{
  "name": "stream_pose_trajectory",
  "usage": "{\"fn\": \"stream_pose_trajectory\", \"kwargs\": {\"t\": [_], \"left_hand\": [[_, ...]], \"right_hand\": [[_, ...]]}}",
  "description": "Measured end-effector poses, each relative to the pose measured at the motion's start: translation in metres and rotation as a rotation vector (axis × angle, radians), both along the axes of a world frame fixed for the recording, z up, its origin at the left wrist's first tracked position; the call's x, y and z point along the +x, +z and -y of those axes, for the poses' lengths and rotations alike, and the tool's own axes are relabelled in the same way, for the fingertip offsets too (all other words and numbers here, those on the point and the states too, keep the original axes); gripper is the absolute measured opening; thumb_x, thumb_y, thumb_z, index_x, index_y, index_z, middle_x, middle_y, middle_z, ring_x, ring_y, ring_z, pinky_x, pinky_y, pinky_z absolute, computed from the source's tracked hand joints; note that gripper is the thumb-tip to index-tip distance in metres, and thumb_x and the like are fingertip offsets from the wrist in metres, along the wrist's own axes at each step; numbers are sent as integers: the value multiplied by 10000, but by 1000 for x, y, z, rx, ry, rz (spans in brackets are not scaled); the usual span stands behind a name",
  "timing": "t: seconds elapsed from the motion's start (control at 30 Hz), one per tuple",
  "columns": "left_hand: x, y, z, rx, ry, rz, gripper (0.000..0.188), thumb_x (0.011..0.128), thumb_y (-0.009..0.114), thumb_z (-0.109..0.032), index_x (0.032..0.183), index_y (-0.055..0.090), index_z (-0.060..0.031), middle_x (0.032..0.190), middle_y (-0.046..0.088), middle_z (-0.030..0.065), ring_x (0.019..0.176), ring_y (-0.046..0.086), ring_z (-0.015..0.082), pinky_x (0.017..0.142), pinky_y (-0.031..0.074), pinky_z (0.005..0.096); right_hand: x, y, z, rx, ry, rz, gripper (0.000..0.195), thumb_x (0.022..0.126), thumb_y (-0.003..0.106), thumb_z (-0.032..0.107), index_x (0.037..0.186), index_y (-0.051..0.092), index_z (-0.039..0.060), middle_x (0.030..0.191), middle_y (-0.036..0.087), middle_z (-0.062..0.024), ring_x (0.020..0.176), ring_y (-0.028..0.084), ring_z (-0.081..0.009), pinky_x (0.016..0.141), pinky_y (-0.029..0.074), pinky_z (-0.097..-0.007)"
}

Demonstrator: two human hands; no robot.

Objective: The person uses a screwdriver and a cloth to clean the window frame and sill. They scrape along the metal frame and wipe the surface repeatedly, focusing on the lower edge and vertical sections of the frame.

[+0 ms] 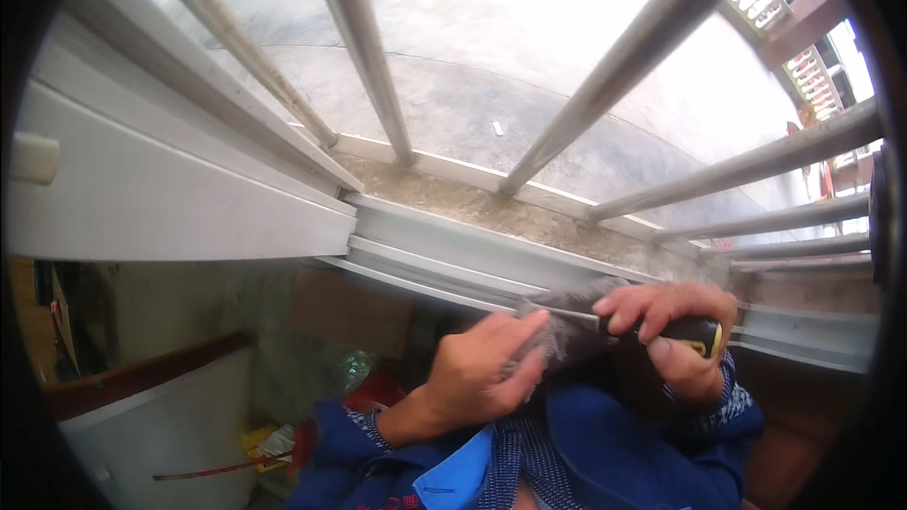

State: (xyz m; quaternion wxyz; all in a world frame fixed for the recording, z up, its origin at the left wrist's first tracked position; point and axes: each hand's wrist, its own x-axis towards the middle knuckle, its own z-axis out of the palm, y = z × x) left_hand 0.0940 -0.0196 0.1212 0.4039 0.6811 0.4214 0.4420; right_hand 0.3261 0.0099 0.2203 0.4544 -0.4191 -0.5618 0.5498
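Note:
My right hand (673,329) is closed around the black and yellow handle of a screwdriver (700,337), whose metal shaft points left over the window sill track. A grey cloth (592,297) lies about the shaft, and its fuzzy folds hide the tip. My left hand (489,368) pinches the cloth near the shaft's far end, index finger extended. Both hands are just above the near edge of the white sliding-window track (439,265), in front of my blue jacket.
Metal window bars (567,120) rise beyond the track from a dusty outer ledge (453,191). A white window sash (177,191) stands at the left. Below it are a brown-edged white panel (163,411), a red object (375,389) and a yellow packet (261,446).

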Motion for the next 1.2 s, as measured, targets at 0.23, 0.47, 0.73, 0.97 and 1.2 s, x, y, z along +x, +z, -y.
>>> {"fn": "stream_pose_trajectory", "kwargs": {"t": [0.23,0.47,0.73,0.97,1.2], "left_hand": [[-57,20,-17,-12,402,-150,340,857,735,-17,1194,748,22,911,710,137,787,692,231,754,556,342],[-70,26,-12,12,518,-73,324,826,707,-14,1140,744,57,885,684,101,798,639,175,755,506,286],[-84,39,25,77,175,511,442,860,681,-187,1252,623,9,1109,690,189,821,638,249,788,526,389],[-106,55,46,-235,613,-362,453,935,566,-117,1368,593,12,1022,644,32,882,597,125,856,494,271],[-76,25,104,488,639,32,451,1000,585,-304,1329,599,4,1324,619,206,1180,639,296,984,563,392]], "right_hand": [[-42,-34,-29,-91,94,-198,97,911,669,-21,995,697,-60,1096,762,-205,1140,716,-298,1036,559,-439],[-4,-17,-19,-115,-127,-499,197,914,663,159,876,636,-33,851,737,-198,873,749,-294,880,613,-464],[12,-7,-3,-88,96,-88,231,873,832,178,940,692,7,739,688,-14,681,635,-60,607,493,-211],[-10,-26,13,-94,283,159,331,876,854,284,1008,708,17,811,704,-69,754,663,-114,671,541,-281],[-55,-70,49,72,618,375,662,824,787,220,1389,522,-4,1171,645,-270,967,704,-463,782,593,-499]]}}
